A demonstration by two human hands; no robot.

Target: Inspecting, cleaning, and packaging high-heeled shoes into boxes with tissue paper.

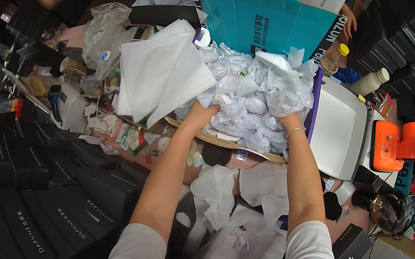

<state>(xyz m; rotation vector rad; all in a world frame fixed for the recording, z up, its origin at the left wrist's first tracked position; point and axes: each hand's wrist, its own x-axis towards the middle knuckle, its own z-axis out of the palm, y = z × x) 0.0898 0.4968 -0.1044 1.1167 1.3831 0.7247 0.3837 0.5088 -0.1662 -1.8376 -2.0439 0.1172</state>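
An open carton with a purple side edge (315,96) is heaped with crumpled white tissue paper (243,86). My left hand (200,117) is at the carton's near left side, its fingers curled into the paper. At the right of the heap, my right hand (291,121) is closed on a bunched wad of the same paper, and its fingertips are hidden under it. A bracelet circles the right wrist. Flat white paper sheets (159,74) lie just left of the carton, close to my left hand. The carton's turquoise flap (255,18) stands up at the back.
Right of the carton lies a white shallow box lid (334,132), with an orange device (396,145) beyond. A yellow-capped jar (333,60) and a pale bottle (370,81) stand behind. Dark shoe boxes (37,210) fill the lower left. Another person's hand (348,21) shows at the top right.
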